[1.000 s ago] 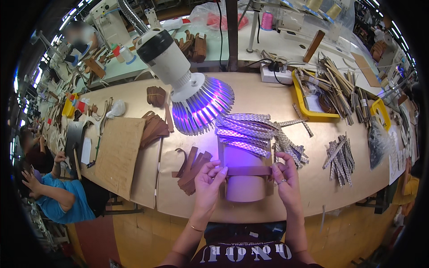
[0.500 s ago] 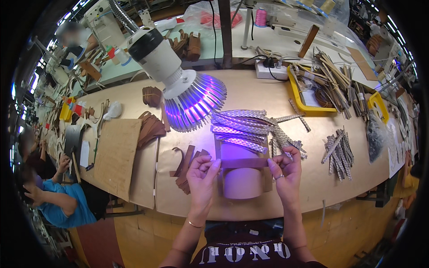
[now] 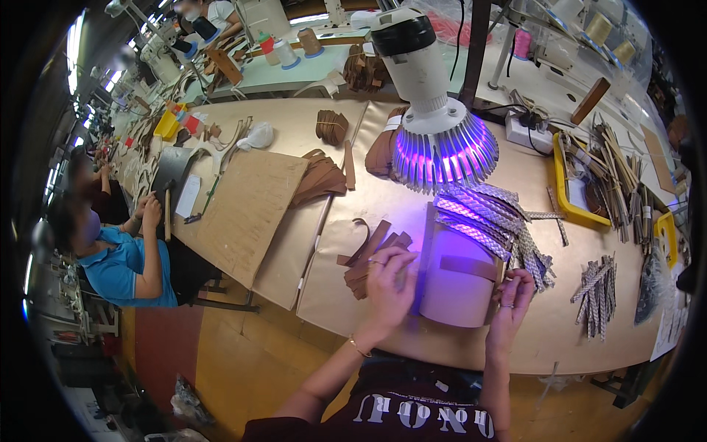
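**Two hands at a pale board under a violet lamp**

A pale, round-cornered board (image 3: 456,283) lies flat on the tan workbench (image 3: 368,214), close to the near edge, with a brown strip (image 3: 471,267) laid across it. The left hand (image 3: 388,283) rests on the board's left edge, fingers bent; whether it pinches the edge or only presses on it is hard to make out. The right hand (image 3: 512,298) sits at the right edge where the strip ends, fingertips curled onto it, though the actual grip is hidden behind the knuckles. The two hands stand apart, one on each side of the board.

The far end of the board disappears under a fan of braided woven bands (image 3: 490,217), patterned light and dark and washed purple. Right above them hangs a white lamp (image 3: 434,110) with a ribbed, finned head glowing violet; it hides part of the bench behind it.

Just left of the left hand lies a loose pile of brown leather strips (image 3: 364,254), flat and matte. Further left is a large cardboard sheet (image 3: 247,210). To the right, a small bundle of braided pieces (image 3: 600,295), and beyond it a yellow tray (image 3: 571,188) crammed with long sticks, bent by the lens. At the far left a seated person in a blue top (image 3: 118,261) works at the same bench, partly cut off.
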`<state>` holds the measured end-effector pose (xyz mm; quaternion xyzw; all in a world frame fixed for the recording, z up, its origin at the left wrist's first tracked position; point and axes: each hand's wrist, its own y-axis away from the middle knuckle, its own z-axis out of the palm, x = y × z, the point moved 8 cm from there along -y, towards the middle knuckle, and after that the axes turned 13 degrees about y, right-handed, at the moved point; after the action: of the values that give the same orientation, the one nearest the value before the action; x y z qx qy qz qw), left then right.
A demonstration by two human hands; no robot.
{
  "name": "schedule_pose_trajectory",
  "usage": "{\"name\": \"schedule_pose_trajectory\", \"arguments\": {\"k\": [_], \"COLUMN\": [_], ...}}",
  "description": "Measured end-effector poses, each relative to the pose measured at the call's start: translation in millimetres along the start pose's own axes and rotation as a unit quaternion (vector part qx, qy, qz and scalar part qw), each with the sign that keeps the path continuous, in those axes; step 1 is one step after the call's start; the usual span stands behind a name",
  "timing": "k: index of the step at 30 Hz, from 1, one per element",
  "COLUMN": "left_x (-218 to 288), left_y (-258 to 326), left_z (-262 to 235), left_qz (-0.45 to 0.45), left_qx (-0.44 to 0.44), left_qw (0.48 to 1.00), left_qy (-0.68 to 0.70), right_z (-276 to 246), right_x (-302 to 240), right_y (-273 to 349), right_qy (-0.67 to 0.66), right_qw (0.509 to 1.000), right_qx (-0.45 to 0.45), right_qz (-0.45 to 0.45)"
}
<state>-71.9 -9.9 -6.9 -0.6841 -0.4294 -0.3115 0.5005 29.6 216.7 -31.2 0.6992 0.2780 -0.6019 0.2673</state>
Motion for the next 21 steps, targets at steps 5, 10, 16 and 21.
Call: {"name": "schedule_pose_trajectory", "arguments": {"k": [5, 10, 16, 21], "left_x": [-30, -39, -49, -49], "left_y": [0, -1, -10, -14], "left_z": [-27, -26, -32, -30], "left_qz": [-0.043, -0.053, -0.129, -0.129], "left_qx": [-0.077, -0.106, -0.103, -0.123], "left_qw": [0.984, 0.983, 0.984, 0.977], "left_qy": [-0.152, -0.142, -0.07, -0.115], "right_z": [-18, -9, 80, 139], "right_x": [-24, -85, -109, -75], "right_y": [3, 25, 87, 109], "right_qy": [0.037, 0.213, 0.402, 0.592], "right_qw": [0.997, 0.944, 0.756, 0.58], "right_qx": [0.026, 0.025, -0.257, -0.299], "right_qz": [-0.055, -0.252, -0.448, -0.472]}}
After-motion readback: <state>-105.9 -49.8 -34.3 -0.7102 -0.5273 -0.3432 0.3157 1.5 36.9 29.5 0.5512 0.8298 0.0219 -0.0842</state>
